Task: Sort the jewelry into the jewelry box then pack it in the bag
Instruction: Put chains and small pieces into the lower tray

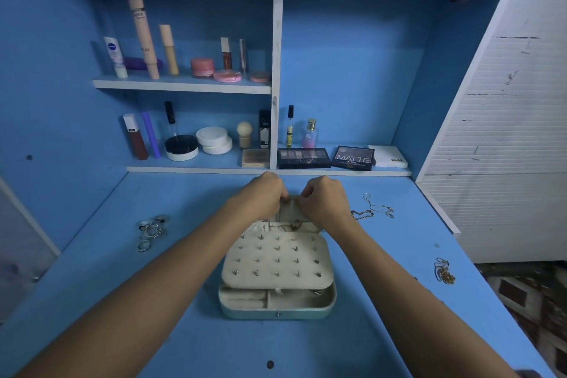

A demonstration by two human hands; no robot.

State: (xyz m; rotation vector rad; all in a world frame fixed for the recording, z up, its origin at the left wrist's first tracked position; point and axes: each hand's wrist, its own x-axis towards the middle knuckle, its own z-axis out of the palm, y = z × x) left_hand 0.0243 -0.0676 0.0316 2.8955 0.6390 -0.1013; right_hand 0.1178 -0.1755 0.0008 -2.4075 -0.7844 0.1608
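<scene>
The jewelry box (277, 301) sits open near the middle of the blue desk (92, 301), its pale teal base nearest the viewer and its cream lid (288, 212) raised at the far side. A cream earring panel (277, 259) studded with small posts lies over the base, with open compartments showing along its near edge. Both hands are at the top of the lid: the left hand (264, 195) and the right hand (322, 198) have their fingers curled and pinch something small against the lid's inner face; what they hold is too small to tell. A cluster of rings (152, 230) lies on the desk to the left of the box. A silver chain (372, 210) lies just right of the right hand, and a gold chain (445, 271) lies farther right, near the desk's edge. Cosmetics fill the shelves (184, 84) beyond.
</scene>
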